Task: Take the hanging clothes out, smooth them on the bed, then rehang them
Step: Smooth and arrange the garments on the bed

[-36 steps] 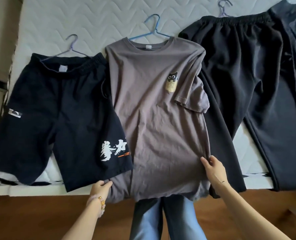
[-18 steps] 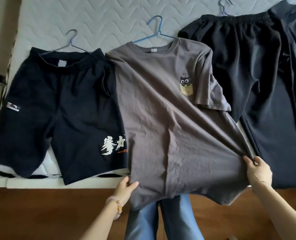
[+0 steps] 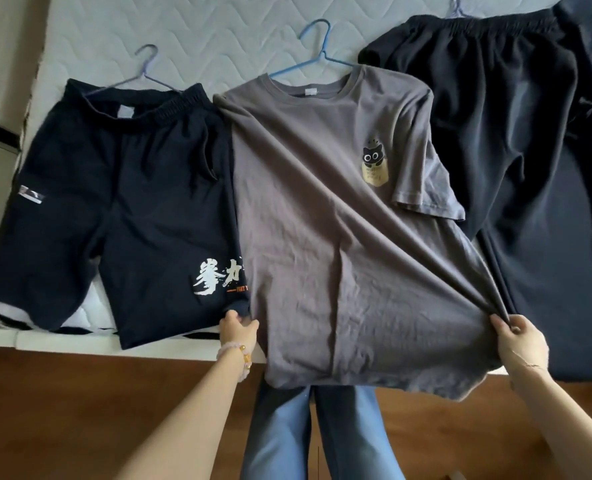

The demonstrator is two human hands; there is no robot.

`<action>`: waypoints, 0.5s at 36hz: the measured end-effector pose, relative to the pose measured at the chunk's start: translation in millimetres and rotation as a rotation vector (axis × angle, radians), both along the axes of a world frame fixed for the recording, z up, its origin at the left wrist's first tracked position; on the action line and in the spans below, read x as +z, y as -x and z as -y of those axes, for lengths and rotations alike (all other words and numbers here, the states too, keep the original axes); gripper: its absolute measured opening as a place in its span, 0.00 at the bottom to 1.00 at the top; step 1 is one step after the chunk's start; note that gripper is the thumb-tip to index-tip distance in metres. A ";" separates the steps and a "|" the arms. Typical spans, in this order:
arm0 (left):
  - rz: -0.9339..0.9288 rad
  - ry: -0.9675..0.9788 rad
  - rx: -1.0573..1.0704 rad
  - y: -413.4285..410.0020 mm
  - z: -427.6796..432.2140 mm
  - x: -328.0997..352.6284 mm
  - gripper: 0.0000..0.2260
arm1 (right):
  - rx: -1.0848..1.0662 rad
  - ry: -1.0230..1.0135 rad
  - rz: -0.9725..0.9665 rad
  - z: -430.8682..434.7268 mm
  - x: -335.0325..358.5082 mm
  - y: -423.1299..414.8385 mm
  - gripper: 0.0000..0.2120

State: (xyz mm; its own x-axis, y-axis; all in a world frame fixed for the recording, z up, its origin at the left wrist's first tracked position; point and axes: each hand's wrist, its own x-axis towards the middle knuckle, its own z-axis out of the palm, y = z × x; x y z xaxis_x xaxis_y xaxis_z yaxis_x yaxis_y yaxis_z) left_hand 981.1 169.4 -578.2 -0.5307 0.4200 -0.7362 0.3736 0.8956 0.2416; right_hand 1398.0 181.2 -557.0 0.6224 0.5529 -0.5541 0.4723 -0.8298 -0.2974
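Head view showed my left hand (image 3: 239, 332) pinching the lower left edge of the grey T-shirt (image 3: 322, 237) and my right hand (image 3: 519, 342) gripping its lower right side, the cloth taut between them. Beyond my fingers it lay on the bed (image 3: 218, 36), on a blue hanger (image 3: 317, 46), with shorts (image 3: 132, 209) left and trousers (image 3: 512, 133) right.

A bracelet (image 3: 235, 353) of pale pink beads, with a few glossy yellow-gold ones set among them, is worn at the wrist of the left hand (image 3: 239, 332). The right hand (image 3: 521, 344) and both forearms (image 3: 183, 420) are seen bare. The legs are covered by light blue jeans (image 3: 284, 431), shaded darker along the inner seams.
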 end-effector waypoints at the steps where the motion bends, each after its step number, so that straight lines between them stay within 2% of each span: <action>1: 0.013 -0.033 0.046 -2.5 -0.2 -0.2 0.13 | 0.010 -0.003 0.008 -2.5 1.3 -2.7 0.10; 4: 0.101 -0.090 0.185 -16.0 -3.3 3.1 0.19 | 0.035 0.005 0.023 -10.1 3.4 -12.8 0.10; 9: 0.145 -0.081 0.419 -30.3 -1.7 -8.1 0.11 | 0.059 0.007 -0.002 -15.8 4.8 -25.4 0.12; 13: 0.284 0.014 0.472 -33.1 15.8 -34.8 0.23 | 0.033 0.001 -0.020 -15.2 4.5 -24.4 0.12; 15: 0.329 0.013 0.447 -41.2 15.4 -29.3 0.18 | 0.021 0.000 -0.029 -13.7 3.0 -23.8 0.12; 18: 0.359 -0.080 0.390 -63.1 1.9 18.3 0.09 | 0.019 0.002 -0.046 -12.8 0.6 -24.6 0.12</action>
